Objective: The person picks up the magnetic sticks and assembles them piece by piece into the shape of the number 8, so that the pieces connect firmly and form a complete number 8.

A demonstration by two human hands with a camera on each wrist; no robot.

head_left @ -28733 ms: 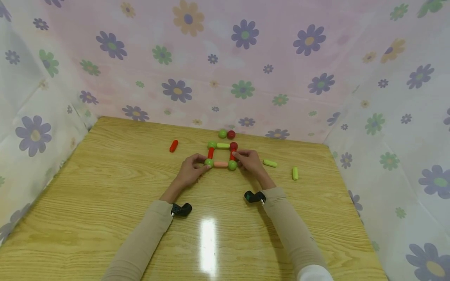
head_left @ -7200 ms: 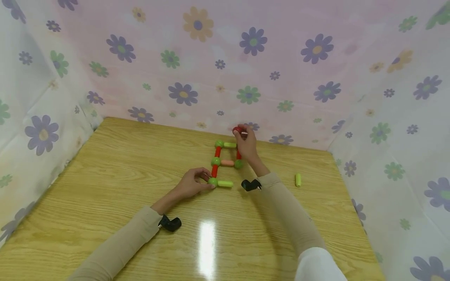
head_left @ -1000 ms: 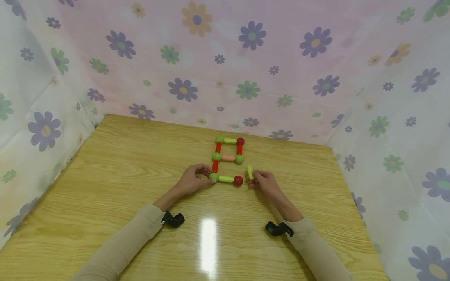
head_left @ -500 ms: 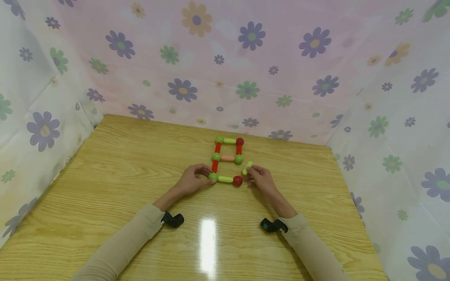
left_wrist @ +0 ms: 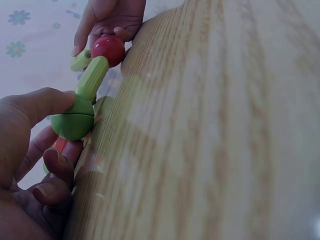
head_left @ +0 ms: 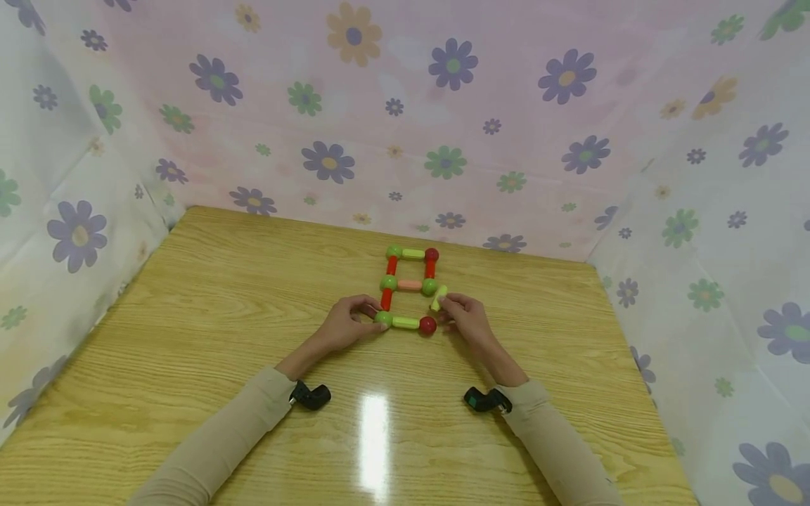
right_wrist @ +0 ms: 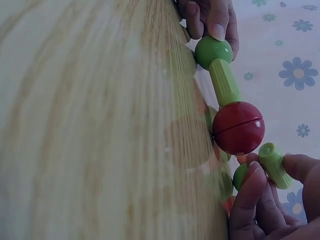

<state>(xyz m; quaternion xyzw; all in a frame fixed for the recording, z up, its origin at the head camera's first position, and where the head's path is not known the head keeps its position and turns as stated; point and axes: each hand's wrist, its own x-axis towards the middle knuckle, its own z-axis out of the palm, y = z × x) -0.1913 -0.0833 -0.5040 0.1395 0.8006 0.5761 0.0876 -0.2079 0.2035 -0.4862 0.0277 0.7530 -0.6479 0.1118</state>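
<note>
A frame of balls and short rods lies on the table. My left hand [head_left: 344,325] pinches the green ball [left_wrist: 73,120] at its near left corner between thumb and fingers. From that ball a yellow-green rod [head_left: 406,322] runs right to a red ball [right_wrist: 239,128]. My right hand [head_left: 470,320] pinches a loose yellow-green rod [right_wrist: 274,165] by its side, tilted, just beyond the red ball. In the head view the rod's far end overlaps the edge of the frame's middle right green ball [head_left: 429,286]; whether they touch I cannot tell.
Behind the near row, red rods [head_left: 430,269], a salmon rod [head_left: 410,285] and more balls make a square. The wooden table [head_left: 253,281] meets flowered cloth [head_left: 392,105] at its back and sides. Black wrist cameras [head_left: 311,397] jut inward from both sleeves.
Since the earliest frame, a red rod, green ball, yellow-green rod and red ball have extended the square nearer. Over the last second my right hand brings its rod leftward; my left stays still.
</note>
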